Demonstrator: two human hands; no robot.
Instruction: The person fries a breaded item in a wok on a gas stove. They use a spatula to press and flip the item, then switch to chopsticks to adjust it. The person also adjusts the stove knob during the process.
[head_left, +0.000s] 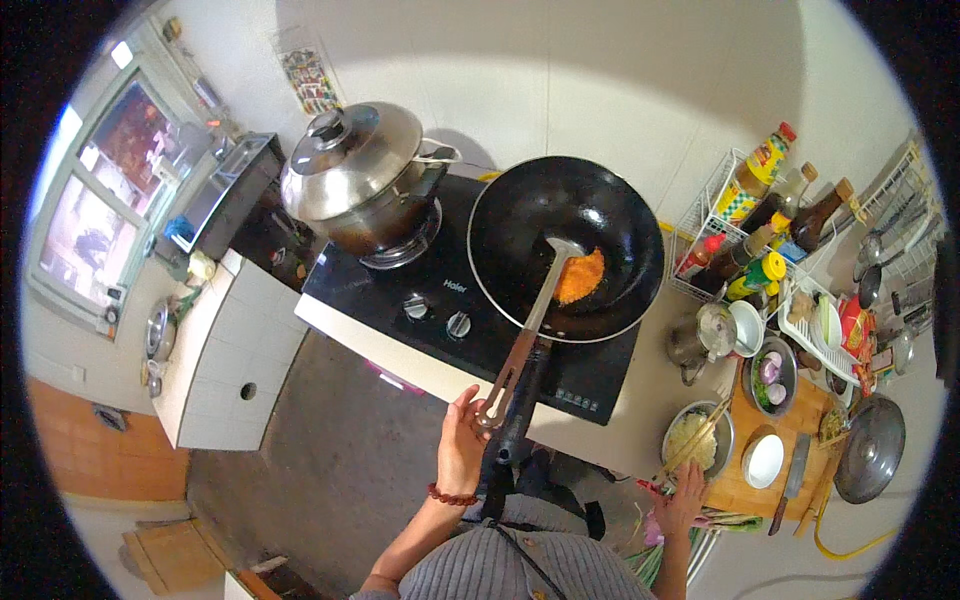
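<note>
In the head view, my left hand (459, 450), a beaded bracelet at its wrist, is at the handle end of a metal spatula (541, 300). Its thumb stands apart; whether the fingers close around the handle is unclear. The spatula's blade sits in a black wok (517, 217), against a patch of orange-red food (582, 277). At the near rim of a metal bowl (729, 431) are the fingers of my right hand (681, 495); their grip cannot be made out. Pale yellow food (686, 439) fills that bowl, with wooden chopsticks (701, 435) laid across it.
Left of the wok, a lidded steel pot (360, 180) stands on the gas hob (375, 289). A wire rack (705, 289) holds several seasoning bottles. On the cutting board (727, 495) are a white bowl (763, 461) and a cleaver (796, 469); a dark lid (870, 450) leans beyond it.
</note>
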